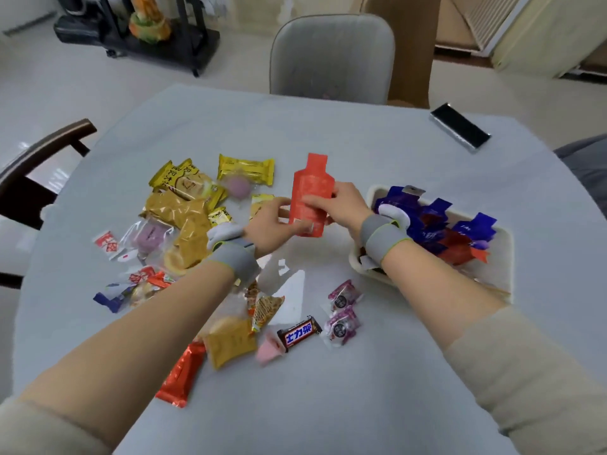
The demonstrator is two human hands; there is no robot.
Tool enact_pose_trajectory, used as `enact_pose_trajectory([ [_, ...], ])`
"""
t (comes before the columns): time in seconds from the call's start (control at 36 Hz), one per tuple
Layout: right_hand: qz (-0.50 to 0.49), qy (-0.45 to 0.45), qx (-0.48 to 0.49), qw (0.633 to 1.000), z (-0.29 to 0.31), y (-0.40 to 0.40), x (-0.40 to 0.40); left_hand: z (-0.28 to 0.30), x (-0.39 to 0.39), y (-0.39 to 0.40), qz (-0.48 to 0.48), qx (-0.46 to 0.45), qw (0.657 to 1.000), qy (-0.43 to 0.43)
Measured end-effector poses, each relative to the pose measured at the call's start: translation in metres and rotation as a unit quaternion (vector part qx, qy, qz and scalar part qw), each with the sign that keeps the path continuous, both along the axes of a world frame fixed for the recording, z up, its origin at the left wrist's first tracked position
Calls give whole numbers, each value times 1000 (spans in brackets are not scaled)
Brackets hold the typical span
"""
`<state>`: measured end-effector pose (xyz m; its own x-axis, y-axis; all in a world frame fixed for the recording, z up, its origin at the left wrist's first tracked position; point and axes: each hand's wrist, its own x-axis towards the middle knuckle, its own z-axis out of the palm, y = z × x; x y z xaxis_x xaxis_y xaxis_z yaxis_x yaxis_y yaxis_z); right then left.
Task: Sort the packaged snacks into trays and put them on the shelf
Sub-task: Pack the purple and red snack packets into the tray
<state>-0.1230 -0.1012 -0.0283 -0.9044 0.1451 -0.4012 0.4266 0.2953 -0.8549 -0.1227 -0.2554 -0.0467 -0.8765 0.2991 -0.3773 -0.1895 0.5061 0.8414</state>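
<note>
From the head camera, both forearms are reaching forward over the table [361, 133], meeting near its middle. The left hand [272, 221] is gripping the lower left edge of a red pouch [310, 192], fingers curled round it, thumb side up. The right hand [341, 205] is pinching the same pouch from the right, fingers lying across its front. The pouch is standing upright in the air between the hands, above the tabletop. Each wrist is wearing a grey band. Just right of the right wrist a white tray [502, 257] is sitting on the table, holding blue and red pouches. Left of the hands, yellow packets [184, 205] are lying in a loose heap. Nearer the person, a chocolate bar [299, 333] and two purple sweets [343, 315] are lying apart on the table.
</note>
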Motion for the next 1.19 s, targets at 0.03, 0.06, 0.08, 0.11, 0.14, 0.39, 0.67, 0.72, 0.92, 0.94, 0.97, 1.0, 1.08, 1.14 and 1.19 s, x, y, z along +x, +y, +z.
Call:
enact_pose_trajectory([
  [0.03, -8, 9, -29, 1000, 11, 7, 5, 6, 1, 11, -5, 41, 999, -22],
  [0.06, -12, 17, -42, 999, 21, 15, 10, 12, 1, 23, -7, 77, 996, -40],
  [0.08, -8, 18, -48, 999, 27, 16, 11, 15, 1, 25, -1, 111, 992, -58],
  [0.11, -16, 24, -48, 998, 34, 30, 18, 20, 2, 38, -9, 137, 989, -62],
  [0.14, -23, 30, -54, 998, 39, 43, 25, 24, 3, 49, -21, 148, 987, -61],
  [0.39, -33, 47, -31, 998, 96, 189, 84, 46, 19, 150, -218, 50, 970, 98],
  [0.67, -9, -11, 115, 993, 104, 291, 137, 54, 29, 268, -418, -58, 873, 245],
  [0.72, -1, -11, 141, 990, 102, 298, 143, 49, 27, 275, -457, -146, 832, 279],
  [0.92, 76, -20, 262, 962, 83, 307, 157, 17, 26, 290, -491, -260, 760, 337],
  [0.94, 90, -19, 290, 953, 80, 308, 157, 13, 28, 295, -498, -261, 755, 338],
  [0.97, 110, -15, 327, 938, 77, 305, 157, 10, 30, 297, -500, -263, 751, 342],
  [1.0, 131, -9, 368, 920, 74, 300, 156, 8, 32, 298, -498, -264, 749, 348],
  [1.08, 170, 6, 445, 879, 62, 289, 155, 4, 31, 307, -481, -265, 763, 342],
  [1.14, 192, 3, 477, 857, 50, 283, 154, 4, 28, 312, -468, -271, 778, 320],
  [1.19, 204, -12, 493, 846, 36, 279, 152, 3, 25, 315, -447, -268, 801, 296],
])
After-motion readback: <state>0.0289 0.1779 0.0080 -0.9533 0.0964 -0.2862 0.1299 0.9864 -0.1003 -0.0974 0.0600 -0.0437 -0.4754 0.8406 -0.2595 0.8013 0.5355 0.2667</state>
